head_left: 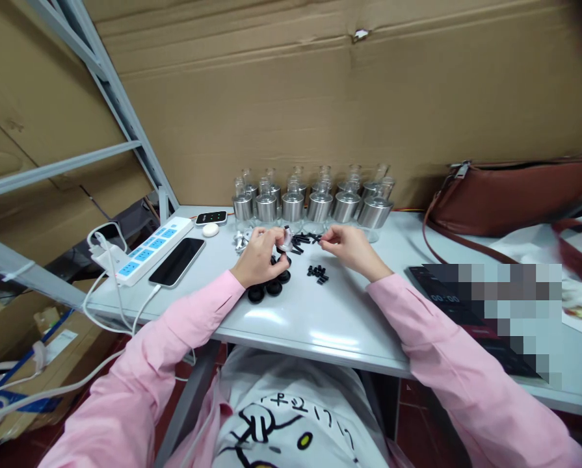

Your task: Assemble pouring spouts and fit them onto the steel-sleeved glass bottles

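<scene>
**Black sticks between the hands; right fingertips at the near-hand end**

Left hand (261, 257): grasping a small clear fitting (287, 243) at the fingertips. Fitting's long axis stands roughly upright, dark end away from the body.

Right hand (346, 248): thumb and index drawn together at the end of a slim black stick (316, 238). Too small in view to tell whether it is pinched or only touched.

Key relation: the loose black sticks (300, 240) lie directly left of the right fingertips and just right of the fitting. Axes mixed, many lying crosswise, from one hand toward the other. The stick at the right fingertips points toward the left hand; right hand is the nearer to it.

Surroundings:
- Short black pieces (317, 273): bodyward of the right fingertips, slightly left, on the counter (320, 318).
- Round black caps (274, 286): under and bodyward of the left hand.
- Metal-sleeved glass bottles (320, 207): two rows, beyond both hands, upright.
</scene>
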A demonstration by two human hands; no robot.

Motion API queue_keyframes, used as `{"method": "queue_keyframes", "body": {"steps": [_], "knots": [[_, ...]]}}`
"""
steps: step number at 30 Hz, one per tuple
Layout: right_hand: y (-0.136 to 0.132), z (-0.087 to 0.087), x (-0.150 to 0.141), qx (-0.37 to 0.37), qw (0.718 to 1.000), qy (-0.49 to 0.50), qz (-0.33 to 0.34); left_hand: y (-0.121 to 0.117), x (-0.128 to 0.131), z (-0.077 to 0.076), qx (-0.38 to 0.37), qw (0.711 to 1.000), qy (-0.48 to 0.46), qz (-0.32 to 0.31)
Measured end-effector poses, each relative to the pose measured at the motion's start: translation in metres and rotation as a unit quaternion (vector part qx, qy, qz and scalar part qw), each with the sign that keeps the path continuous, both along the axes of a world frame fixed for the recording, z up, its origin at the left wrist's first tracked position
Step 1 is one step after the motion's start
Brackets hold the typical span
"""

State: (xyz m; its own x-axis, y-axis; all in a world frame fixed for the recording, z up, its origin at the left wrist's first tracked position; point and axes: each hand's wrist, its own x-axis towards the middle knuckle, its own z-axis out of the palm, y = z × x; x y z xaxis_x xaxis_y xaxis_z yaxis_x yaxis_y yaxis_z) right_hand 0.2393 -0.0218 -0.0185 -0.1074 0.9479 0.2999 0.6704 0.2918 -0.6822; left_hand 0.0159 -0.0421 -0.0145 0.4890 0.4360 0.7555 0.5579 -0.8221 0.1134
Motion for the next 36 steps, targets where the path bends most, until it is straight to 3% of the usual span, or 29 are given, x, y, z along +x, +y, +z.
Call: {"method": "queue_keyframes", "body": {"steps": [4, 8, 13, 24, 36], "knots": [[-0.011, 0.009, -0.015, 0.012, 0.964, 0.256, 0.072, 0.003, -0.001, -0.006, 0.0, 1.0, -0.031, 0.002], [-0.025, 0.015, -0.031, 0.001, 0.933, 0.344, 0.109, 0.004, -0.001, -0.009, -0.014, 1.0, -0.022, 0.0], [-0.032, 0.016, -0.038, -0.006, 0.927, 0.355, 0.12, 0.001, -0.001, -0.005, -0.013, 1.0, -0.003, 0.018], [-0.031, 0.012, -0.04, 0.026, 0.945, 0.303, 0.122, 0.002, 0.0, -0.004, 0.026, 1.0, 0.005, -0.014], [-0.032, 0.01, -0.04, 0.047, 0.957, 0.257, 0.124, -0.001, -0.001, 0.0, -0.035, 0.999, 0.027, -0.022]]}}
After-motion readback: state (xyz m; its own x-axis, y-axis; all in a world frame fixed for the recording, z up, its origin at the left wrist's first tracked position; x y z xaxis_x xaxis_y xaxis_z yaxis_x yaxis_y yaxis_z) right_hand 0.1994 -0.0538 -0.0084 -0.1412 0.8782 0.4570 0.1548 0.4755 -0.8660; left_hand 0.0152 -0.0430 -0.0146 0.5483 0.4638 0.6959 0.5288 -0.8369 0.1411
